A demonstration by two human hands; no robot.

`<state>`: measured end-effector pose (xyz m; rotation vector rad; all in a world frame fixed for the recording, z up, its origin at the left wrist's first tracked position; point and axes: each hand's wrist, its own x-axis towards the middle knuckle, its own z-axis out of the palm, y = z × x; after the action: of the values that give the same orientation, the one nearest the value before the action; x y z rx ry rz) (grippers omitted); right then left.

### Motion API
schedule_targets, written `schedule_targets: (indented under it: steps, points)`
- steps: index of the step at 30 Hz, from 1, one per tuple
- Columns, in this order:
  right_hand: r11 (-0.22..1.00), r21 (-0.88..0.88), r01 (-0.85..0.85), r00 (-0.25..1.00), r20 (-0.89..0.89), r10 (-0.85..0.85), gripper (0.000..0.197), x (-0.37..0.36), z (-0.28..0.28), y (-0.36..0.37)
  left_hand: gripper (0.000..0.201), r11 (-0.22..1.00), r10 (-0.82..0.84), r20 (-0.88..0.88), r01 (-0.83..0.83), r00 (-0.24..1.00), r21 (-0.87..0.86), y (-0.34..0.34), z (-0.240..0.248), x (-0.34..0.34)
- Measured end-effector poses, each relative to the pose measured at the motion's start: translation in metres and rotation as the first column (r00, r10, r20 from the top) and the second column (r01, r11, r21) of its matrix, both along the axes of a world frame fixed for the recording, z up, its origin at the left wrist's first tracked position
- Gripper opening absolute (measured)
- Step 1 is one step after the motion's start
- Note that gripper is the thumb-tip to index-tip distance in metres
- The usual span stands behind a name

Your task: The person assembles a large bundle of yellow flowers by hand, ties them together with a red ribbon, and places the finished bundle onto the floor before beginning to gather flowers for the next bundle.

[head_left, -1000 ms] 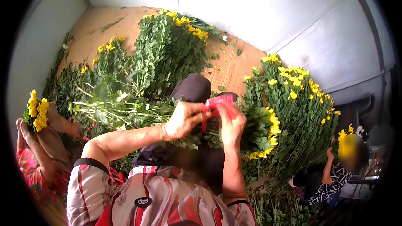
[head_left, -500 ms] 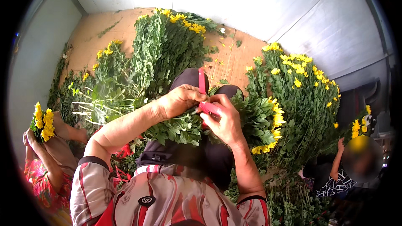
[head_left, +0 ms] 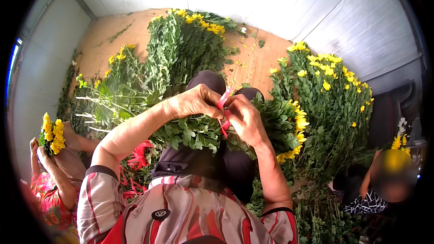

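Observation:
Across my lap lies a bunch of yellow chrysanthemums (head_left: 279, 121), its leafy stems to the left and its blooms to the right. A red ribbon (head_left: 224, 100) goes around the middle of the bunch. My left hand (head_left: 199, 101) pinches the ribbon from the left, thumb and fingers pressed together. From the right, my right hand (head_left: 245, 118) closes its fingers on the same ribbon, almost touching the left. A short ribbon piece hangs below the fingers. Where the strands cross is partly hidden by my fingertips.
Tall chrysanthemum heaps stand ahead (head_left: 174, 49) and at right (head_left: 325, 95). Loose red ribbons (head_left: 139, 157) lie by my left side. A person at left holds yellow blooms (head_left: 54, 134); another person (head_left: 368, 194) sits at right. Petals and leaves litter the brown floor (head_left: 253, 58).
Both hands have stayed close together over the bunch. The ribbon's upright end has dropped lower and folded between my fingers, and a piece now hangs beneath them.

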<state>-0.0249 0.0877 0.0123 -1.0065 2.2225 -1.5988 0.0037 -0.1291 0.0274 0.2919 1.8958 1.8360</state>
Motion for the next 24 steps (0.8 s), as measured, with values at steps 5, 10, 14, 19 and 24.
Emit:
schedule_targets:
  steps: [5,10,14,19,24]
  points:
    - [0.996,-0.082,-0.021,0.994,0.104,0.030,0.013,-0.002,-0.006,0.002,0.020,0.902,-0.094,-0.834,-0.309,0.544,-0.303,0.012,-0.003,0.005]
    - [0.995,-0.096,0.000,0.999,0.049,0.005,0.011,-0.002,-0.009,-0.003,0.020,0.766,-0.090,-0.927,-0.570,0.364,-0.298,0.020,-0.007,0.009]
    - [0.999,-0.029,-0.020,0.999,0.026,0.021,0.009,-0.002,-0.008,0.000,0.022,0.711,-0.138,-0.910,-0.600,0.392,-0.367,0.016,-0.002,0.011]
    - [0.993,0.109,-0.046,0.984,-0.164,0.064,0.006,0.015,0.014,0.021,0.017,0.669,-0.251,-0.847,-0.549,0.468,-0.501,-0.008,-0.002,0.014]
    - [0.962,0.231,-0.143,0.931,-0.298,0.210,0.010,0.048,0.033,0.046,0.023,0.565,-0.106,-0.659,-0.500,0.745,-0.656,-0.023,-0.006,0.027]
